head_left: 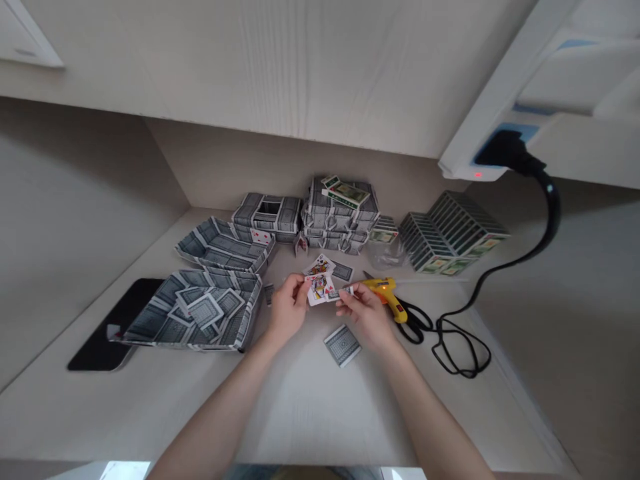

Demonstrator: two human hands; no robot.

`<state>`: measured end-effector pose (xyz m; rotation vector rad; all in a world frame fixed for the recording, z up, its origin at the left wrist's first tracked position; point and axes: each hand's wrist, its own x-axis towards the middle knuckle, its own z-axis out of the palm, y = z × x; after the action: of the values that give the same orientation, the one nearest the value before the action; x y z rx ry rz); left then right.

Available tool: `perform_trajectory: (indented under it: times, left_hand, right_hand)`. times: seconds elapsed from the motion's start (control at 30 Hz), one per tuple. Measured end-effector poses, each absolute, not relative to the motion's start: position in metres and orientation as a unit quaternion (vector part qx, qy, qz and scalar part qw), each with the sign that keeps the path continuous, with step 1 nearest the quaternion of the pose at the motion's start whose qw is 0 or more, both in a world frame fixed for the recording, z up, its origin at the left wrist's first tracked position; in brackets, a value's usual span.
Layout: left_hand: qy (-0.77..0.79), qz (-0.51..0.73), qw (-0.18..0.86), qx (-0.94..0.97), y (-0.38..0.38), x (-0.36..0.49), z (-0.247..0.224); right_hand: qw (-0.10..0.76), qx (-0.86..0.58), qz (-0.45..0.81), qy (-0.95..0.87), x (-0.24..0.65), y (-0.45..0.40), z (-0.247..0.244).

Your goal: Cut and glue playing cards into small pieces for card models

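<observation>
Left hand (287, 308) and right hand (365, 316) hold playing cards (319, 288)
Both hands pinch the cards tight in their fingers, near a yellow glue gun (385, 297) on the white table (300, 413).

Room to pass runs along the desk (295, 413) toward the person, below the left hand (287, 308) and right hand (365, 317) (one face-down card (343, 345) sits there). Rightward, a yellow glue gun (385, 298) and black cord (463, 347) obstruct; leftward, a card-built tray (193, 310).
</observation>
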<state>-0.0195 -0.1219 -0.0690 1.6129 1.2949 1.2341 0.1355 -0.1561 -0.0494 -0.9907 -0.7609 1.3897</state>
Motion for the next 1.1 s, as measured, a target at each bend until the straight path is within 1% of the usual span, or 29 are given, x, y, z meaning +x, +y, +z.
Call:
perform_trajectory:
  times: [0.07, 0.2, 0.43, 0.5, 0.6, 0.73, 0.87, 1.03, 1.1]
  left_hand:
    - [0.502, 0.477, 0.355, 0.628, -0.123, -0.019, -0.068]
    - [0.501, 0.480, 0.349, 0.631, -0.123, -0.019, -0.066]
    - [0.506, 0.476, 0.341, 0.633, -0.123, -0.020, -0.068]
    - [0.504, 0.478, 0.343, 0.632, -0.122, -0.021, -0.070]
    - [0.499, 0.489, 0.352, 0.623, -0.120, -0.023, -0.074]
    - [0.496, 0.494, 0.365, 0.614, -0.118, -0.023, -0.078]
    - [0.495, 0.497, 0.366, 0.611, -0.118, -0.022, -0.077]
    - [0.497, 0.494, 0.356, 0.619, -0.119, -0.022, -0.076]
    - [0.498, 0.490, 0.351, 0.623, -0.119, -0.023, -0.075]
  right_hand:
    - [0.600, -0.425, 0.608, -0.298, 0.136, -0.155, -0.051]
    - [0.582, -0.428, 0.633, -0.278, 0.137, -0.155, -0.051]
    - [0.578, -0.441, 0.631, -0.270, 0.136, -0.154, -0.051]
    - [0.586, -0.449, 0.618, -0.268, 0.136, -0.154, -0.051]
    - [0.621, -0.447, 0.582, -0.278, 0.139, -0.154, -0.050]
    - [0.648, -0.439, 0.514, -0.351, 0.146, -0.155, -0.051]
    - [0.623, -0.470, 0.458, -0.426, 0.150, -0.155, -0.054]
    - [0.545, -0.482, 0.505, -0.464, 0.142, -0.156, -0.050]
    - [0.541, -0.484, 0.513, -0.458, 0.139, -0.155, -0.049]
